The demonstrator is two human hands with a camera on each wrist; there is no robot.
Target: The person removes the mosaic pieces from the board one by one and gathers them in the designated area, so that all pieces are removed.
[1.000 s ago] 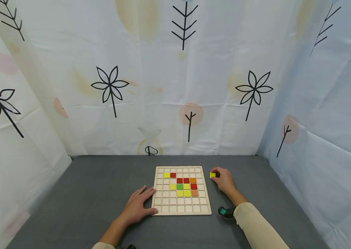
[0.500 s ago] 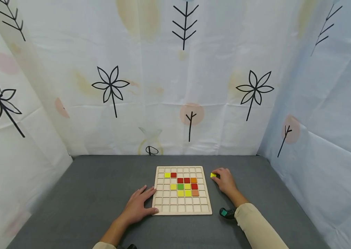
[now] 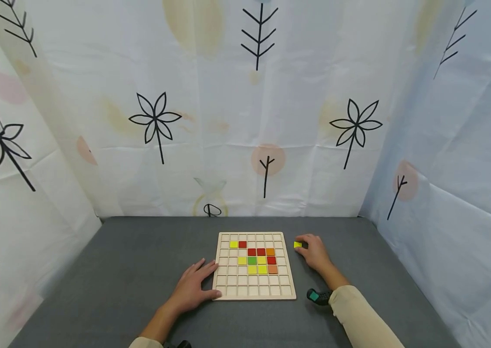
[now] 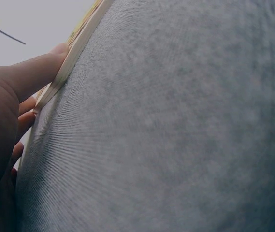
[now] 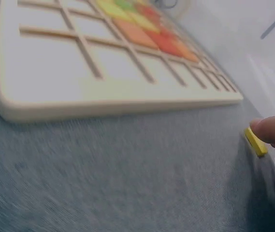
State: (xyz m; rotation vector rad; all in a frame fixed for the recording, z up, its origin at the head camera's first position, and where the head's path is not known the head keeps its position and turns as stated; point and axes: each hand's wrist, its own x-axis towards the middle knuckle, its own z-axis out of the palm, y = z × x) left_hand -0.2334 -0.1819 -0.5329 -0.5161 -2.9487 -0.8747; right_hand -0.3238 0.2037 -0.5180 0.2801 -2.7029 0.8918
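A square wooden grid board [image 3: 232,292] lies flat on the grey table, some of its cells filled with yellow, red, orange and green square tiles. My left hand [image 3: 190,289] rests at the board's left side, fingers extended along the edge and thumb on the front left corner. In the left wrist view the thumb [image 4: 38,72] lies on the board's rim [image 4: 74,55]. Right of the board, my right hand [image 3: 315,252] pinches a yellow square tile [image 3: 297,244] between thumb and fingers. The right wrist view shows that tile [image 5: 256,142] edge-on, tilted, close to the tabletop and apart from the board.
The dark grey tabletop [image 3: 141,251] extends around the board on all sides. White patterned fabric [image 3: 210,106] stands behind the table and along both sides. A dark strap device with a green patch [image 3: 313,296] sits at the right wrist.
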